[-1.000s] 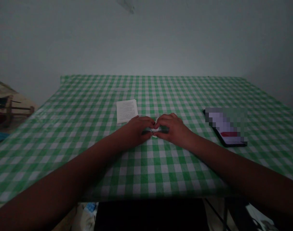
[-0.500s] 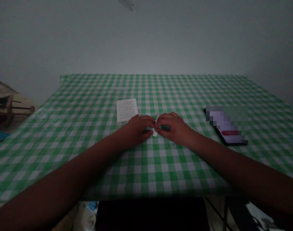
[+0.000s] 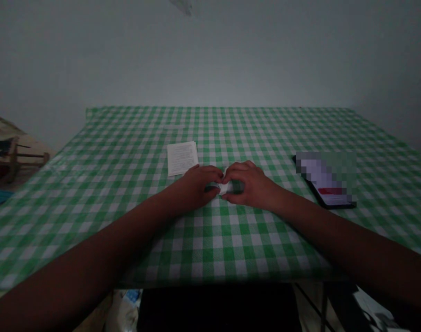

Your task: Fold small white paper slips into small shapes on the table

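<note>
A small piece of white paper (image 3: 224,188) lies between my two hands at the middle of the table, partly hidden by the fingers. My left hand (image 3: 202,185) is closed on its left side, with thumb and fingertips at the paper. From the right, my right hand (image 3: 248,184) pinches the same paper, its fingers curled over the far part and its thumb at the near edge. Just beyond my left hand sits a short stack of printed paper sheets (image 3: 181,158), its near right corner behind the hand.
A green and white checked tablecloth (image 3: 224,249) covers the table. To the right lies a dark-edged phone (image 3: 330,198), its screen partly pixelated. A pale wall (image 3: 210,55) stands behind the table. Wooden furniture (image 3: 15,159) is on the floor at the left.
My right thumb has moved down toward the near edge of the paper, widening the gap below the fingers. My left hand and the stack look the same.
</note>
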The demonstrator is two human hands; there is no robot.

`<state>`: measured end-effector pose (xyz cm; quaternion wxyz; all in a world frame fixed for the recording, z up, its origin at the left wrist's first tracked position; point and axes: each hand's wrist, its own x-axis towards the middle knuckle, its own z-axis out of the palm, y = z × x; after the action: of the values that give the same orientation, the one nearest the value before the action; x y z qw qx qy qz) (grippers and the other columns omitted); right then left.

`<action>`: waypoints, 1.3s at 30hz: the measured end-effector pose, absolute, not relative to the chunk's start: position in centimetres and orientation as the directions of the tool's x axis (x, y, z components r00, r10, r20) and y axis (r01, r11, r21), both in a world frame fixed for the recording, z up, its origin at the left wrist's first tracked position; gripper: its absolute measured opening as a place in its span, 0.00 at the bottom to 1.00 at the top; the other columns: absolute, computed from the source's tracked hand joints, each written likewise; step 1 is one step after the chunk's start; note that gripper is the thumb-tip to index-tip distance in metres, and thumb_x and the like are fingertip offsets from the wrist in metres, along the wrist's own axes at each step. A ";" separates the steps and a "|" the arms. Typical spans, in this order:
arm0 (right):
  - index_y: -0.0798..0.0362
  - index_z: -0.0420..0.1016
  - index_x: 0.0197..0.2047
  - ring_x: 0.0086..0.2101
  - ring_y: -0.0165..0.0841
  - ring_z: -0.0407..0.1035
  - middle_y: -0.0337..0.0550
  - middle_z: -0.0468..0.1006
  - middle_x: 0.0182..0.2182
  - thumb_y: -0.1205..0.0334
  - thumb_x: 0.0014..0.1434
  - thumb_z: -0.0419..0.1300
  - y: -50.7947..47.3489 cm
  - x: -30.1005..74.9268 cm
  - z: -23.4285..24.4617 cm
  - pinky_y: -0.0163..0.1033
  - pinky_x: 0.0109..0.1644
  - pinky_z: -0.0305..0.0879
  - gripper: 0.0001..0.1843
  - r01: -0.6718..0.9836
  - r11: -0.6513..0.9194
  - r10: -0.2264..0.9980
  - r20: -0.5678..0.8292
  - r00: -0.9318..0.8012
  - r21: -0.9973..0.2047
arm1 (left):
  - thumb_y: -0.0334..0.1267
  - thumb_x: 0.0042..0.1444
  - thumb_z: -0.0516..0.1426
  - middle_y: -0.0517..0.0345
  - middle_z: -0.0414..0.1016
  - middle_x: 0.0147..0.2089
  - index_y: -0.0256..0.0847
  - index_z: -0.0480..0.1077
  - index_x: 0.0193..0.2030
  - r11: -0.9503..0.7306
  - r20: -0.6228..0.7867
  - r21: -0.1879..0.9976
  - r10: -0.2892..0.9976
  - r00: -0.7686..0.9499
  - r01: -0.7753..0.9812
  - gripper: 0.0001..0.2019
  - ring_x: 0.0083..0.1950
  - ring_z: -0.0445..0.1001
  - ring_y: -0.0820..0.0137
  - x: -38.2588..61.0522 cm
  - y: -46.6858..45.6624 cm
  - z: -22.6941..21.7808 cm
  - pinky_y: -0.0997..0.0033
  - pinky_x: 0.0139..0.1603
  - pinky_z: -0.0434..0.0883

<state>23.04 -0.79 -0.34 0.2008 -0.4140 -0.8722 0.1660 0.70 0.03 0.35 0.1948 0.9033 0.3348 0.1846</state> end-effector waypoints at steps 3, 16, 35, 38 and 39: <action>0.45 0.76 0.44 0.48 0.42 0.68 0.41 0.77 0.47 0.51 0.51 0.70 -1.0 23.1 0.0 0.49 0.53 0.58 0.19 0.643 0.612 0.781 0.230 -0.580 -0.460 | 0.33 0.58 0.58 0.51 0.75 0.57 0.42 0.73 0.47 -0.702 0.208 0.472 0.676 0.707 0.533 0.10 0.60 0.71 0.62 0.7 0.1 0.4 0.53 0.65 0.64; 0.47 0.76 0.45 0.47 0.41 0.68 0.43 0.78 0.46 0.51 0.58 0.64 -1.1 22.8 -0.4 0.48 0.51 0.58 0.13 0.655 0.617 0.783 0.252 -0.569 -0.436 | 0.38 0.61 0.57 0.53 0.74 0.57 0.43 0.71 0.48 -0.690 0.195 0.452 0.695 0.692 0.566 0.09 0.61 0.70 0.61 0.8 -0.4 0.3 0.42 0.69 0.54; 0.51 0.78 0.53 0.52 0.42 0.70 0.49 0.79 0.52 0.70 0.62 0.54 -1.2 24.3 1.3 0.53 0.57 0.65 0.19 0.515 0.807 0.584 0.255 -0.771 -0.290 | 0.35 0.61 0.59 0.48 0.68 0.62 0.41 0.69 0.54 -0.739 0.209 0.526 0.593 0.778 0.422 0.15 0.63 0.68 0.64 -0.5 0.8 0.2 0.58 0.66 0.65; 0.52 0.77 0.54 0.54 0.41 0.70 0.50 0.78 0.53 0.70 0.63 0.53 -1.3 24.3 1.2 0.52 0.59 0.65 0.19 0.524 0.807 0.583 0.233 -0.778 -0.272 | 0.35 0.61 0.59 0.49 0.68 0.63 0.41 0.70 0.54 -0.727 0.195 0.530 0.605 0.772 0.437 0.14 0.63 0.69 0.64 -0.5 0.8 0.2 0.57 0.66 0.65; 0.52 0.77 0.54 0.54 0.41 0.70 0.49 0.78 0.54 0.70 0.63 0.53 -1.3 24.4 1.2 0.53 0.59 0.65 0.19 0.527 0.807 0.584 0.224 -0.780 -0.266 | 0.35 0.60 0.59 0.50 0.69 0.63 0.42 0.70 0.54 -0.722 0.190 0.534 0.609 0.770 0.440 0.15 0.62 0.69 0.65 -0.5 0.8 0.2 0.57 0.66 0.65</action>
<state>24.37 -1.32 1.21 0.1494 -0.2958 -0.9387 0.0948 -0.53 0.84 0.23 0.2368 0.9104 0.2881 0.1793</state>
